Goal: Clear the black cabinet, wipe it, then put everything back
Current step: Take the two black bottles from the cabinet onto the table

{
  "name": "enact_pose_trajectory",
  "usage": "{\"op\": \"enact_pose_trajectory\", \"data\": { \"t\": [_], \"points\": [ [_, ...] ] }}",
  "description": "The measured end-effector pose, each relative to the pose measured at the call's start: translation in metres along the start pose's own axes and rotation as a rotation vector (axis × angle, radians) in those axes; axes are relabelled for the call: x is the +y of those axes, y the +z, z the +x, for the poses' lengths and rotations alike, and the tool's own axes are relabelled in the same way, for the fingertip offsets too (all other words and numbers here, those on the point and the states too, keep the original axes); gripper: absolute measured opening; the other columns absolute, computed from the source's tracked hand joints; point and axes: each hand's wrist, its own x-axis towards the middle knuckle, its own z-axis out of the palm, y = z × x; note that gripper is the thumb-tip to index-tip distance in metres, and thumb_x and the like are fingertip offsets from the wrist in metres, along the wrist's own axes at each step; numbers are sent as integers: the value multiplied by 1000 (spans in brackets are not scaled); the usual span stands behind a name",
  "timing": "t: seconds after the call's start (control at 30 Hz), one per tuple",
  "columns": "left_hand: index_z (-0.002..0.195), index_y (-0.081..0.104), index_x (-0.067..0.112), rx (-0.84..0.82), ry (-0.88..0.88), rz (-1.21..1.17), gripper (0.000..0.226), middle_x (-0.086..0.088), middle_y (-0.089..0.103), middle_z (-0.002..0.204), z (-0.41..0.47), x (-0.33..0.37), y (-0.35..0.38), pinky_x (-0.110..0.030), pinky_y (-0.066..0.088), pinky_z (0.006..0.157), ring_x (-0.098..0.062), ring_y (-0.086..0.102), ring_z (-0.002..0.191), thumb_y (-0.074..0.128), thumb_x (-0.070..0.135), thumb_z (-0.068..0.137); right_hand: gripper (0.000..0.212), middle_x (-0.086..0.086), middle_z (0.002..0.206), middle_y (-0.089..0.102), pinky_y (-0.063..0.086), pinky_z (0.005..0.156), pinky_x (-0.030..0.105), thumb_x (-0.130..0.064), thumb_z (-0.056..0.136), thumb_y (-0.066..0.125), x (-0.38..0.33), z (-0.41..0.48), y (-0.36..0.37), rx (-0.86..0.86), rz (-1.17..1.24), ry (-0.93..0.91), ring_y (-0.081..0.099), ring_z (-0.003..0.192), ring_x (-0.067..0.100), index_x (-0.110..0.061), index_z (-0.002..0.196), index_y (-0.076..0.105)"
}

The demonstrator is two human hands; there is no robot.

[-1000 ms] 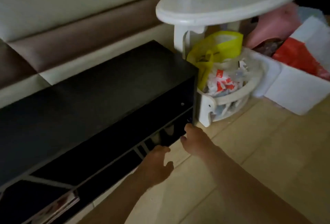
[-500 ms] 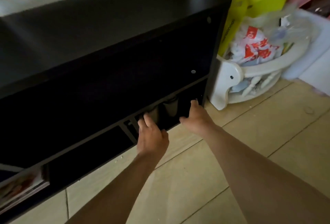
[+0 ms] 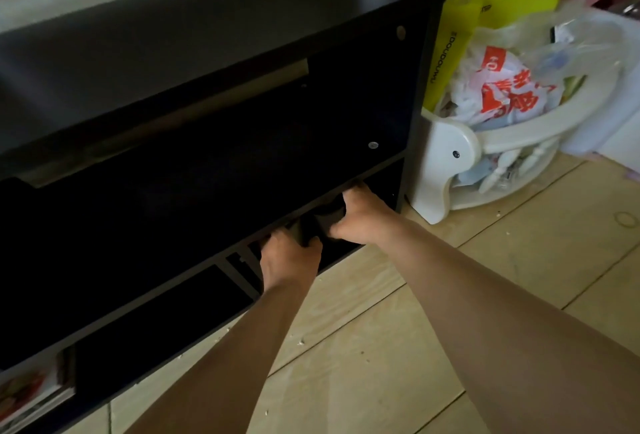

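Fingers (image 3: 350, 195) of the right hand (image 3: 363, 220) are curled round a small dark thing (image 3: 329, 217) in the bottom right hole of the black cabinet (image 3: 207, 35), and a second dark thing (image 3: 302, 231) just beside it is gripped by the left hand (image 3: 289, 262). Both things are held just inside the front edge, under the shelf, but it is too dark in there for it to be told what they are. A white rack (image 3: 446, 156) stuffed with plastic bags (image 3: 502, 94) is seen on the floor, just beside the cabinet's right side.
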Motion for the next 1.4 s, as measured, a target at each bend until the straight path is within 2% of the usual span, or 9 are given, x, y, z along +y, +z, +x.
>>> {"op": "enact_pose_trajectory", "data": {
  "t": [0.13,0.2,0.27,0.47,0.6,0.67,0.87,1.07,1.4],
  "points": [
    [99,50,12,5,29,63,32,-8,60,97,-3,-2,0,-40,56,85,-28,60,91,70,36,91,78,7,137,49,50,87,31,-29,78,81,3,3,5,70,48,6,59,115,27,-16,144,43],
    [127,42,8,-3,18,66,56,-17,50,121,-9,-5,2,-41,51,93,-35,56,108,72,37,89,85,5,134,53,50,92,32,-30,76,84,7,-2,8,113,102,9,59,117,26,-16,146,37],
    [137,31,12,-10,29,49,71,-18,41,130,-14,-9,3,-41,47,95,-37,52,115,74,39,87,95,2,137,52,47,98,33,-27,74,85,13,-9,10,153,154,-13,56,123,25,-22,149,28],
    [135,38,9,-2,48,85,77,-15,49,127,-10,-10,3,-41,46,101,-34,52,119,76,49,81,97,0,125,35,44,86,30,-28,70,87,21,-17,0,148,96,-23,51,102,23,-37,147,28],
    [100,50,15,-33,28,3,48,3,52,90,-1,-3,1,-35,53,87,-22,56,93,81,45,78,93,0,125,36,42,85,28,-27,71,87,23,-23,-1,141,100,-35,50,101,20,-38,145,32],
    [93,55,14,-62,13,-55,42,2,58,89,6,-4,3,-34,55,83,-19,58,87,82,42,78,93,1,128,40,47,90,31,-25,71,87,24,-24,2,140,128,-42,53,110,21,-36,145,32],
    [112,67,9,-58,49,-106,50,-7,68,102,14,-8,7,-39,57,85,-26,66,99,83,41,77,91,0,128,45,51,95,37,-24,71,88,23,-26,4,164,125,-26,56,114,23,-33,142,33],
    [140,35,20,-103,145,-193,90,0,48,128,-7,-16,10,-38,48,104,-20,52,120,89,37,70,88,0,124,44,41,79,29,-25,73,85,29,-41,-7,153,35,18,50,102,17,-29,142,31],
    [139,34,27,-232,285,-150,89,5,48,124,-47,-23,4,-35,52,100,-14,54,112,87,41,69,79,0,115,53,55,86,40,-34,66,88,19,-78,-45,92,-96,12,59,102,22,-29,127,38]
  ]
}}
